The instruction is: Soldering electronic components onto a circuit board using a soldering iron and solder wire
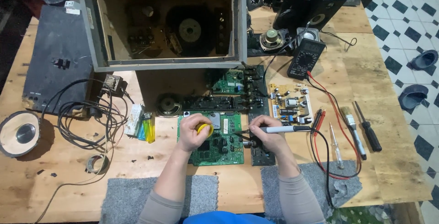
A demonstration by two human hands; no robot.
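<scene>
Two grey mats (137, 199) lie at the near edge of the wooden worktop (50, 160), and the person's arms pass over them. The left hand (194, 131) is curled shut around a small yellow round thing (204, 129), holding it over the green board (218, 142). The right hand (264, 130) has its fingers closed around a pen-shaped tool (287, 129) with a grey and black handle, and the tip points left, down at the green board's right edge. The green board lies flat between the two hands, just beside a long black board (261, 153). To the right are red and black wires (336, 128), a small brush (353, 130) and a black screwdriver (368, 130). To the left lies a tangle of black cable (80, 119), and near it a roll of tape (97, 163). Further back, a pale board (289, 104) with many small parts sits beside a black meter (305, 58). At the far side stands a big open wooden box (164, 23) with a round speaker inside, and black speakers (315, 2) stand to its right.
</scene>
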